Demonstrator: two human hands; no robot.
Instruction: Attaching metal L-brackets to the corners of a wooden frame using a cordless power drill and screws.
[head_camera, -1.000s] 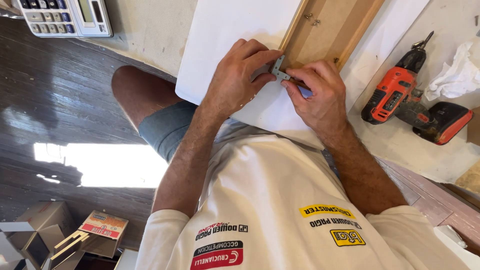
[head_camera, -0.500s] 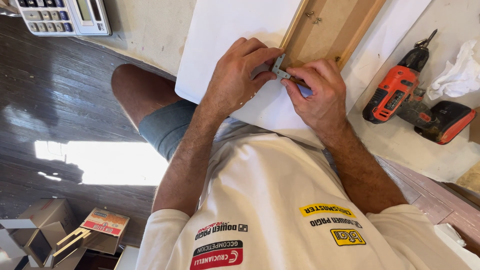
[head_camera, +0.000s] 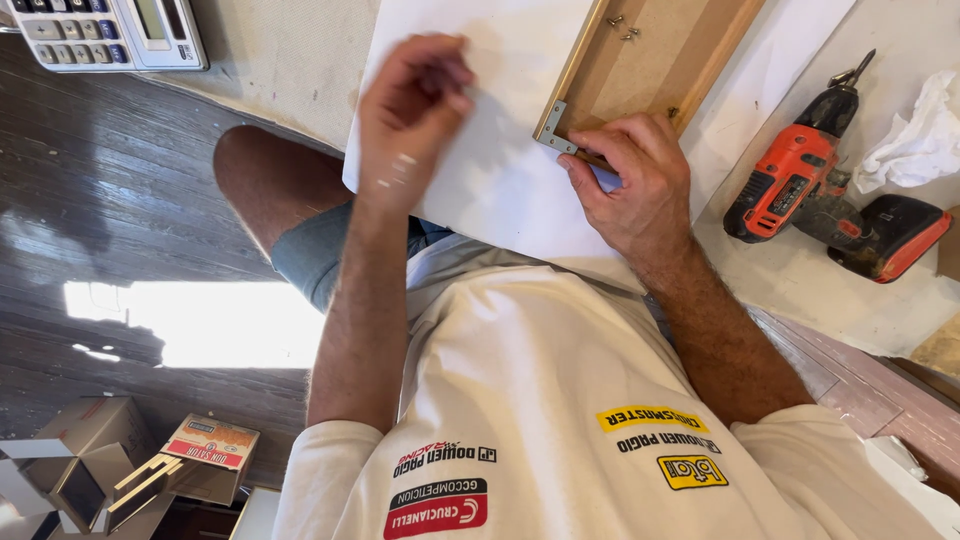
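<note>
- The pale desk (head_camera: 300, 60) is carrying everything here.
- A white sheet (head_camera: 480, 170) is lying flat on it, serving as landmark.
- A wooden frame (head_camera: 650, 60) is resting on that sheet.
- A grey calculator (head_camera: 110, 30) is sitting well left of the sheet.
- An orange cordless drill (head_camera: 820, 190) is lying right of the sheet.
- A crumpled white cloth (head_camera: 915, 135) is lying beyond the drill, further right of the sheet.

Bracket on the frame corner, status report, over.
Right hand pressing bracket to frame corner. Left hand lifted clear, blurred. Drill aside, nothing in the way.
</note>
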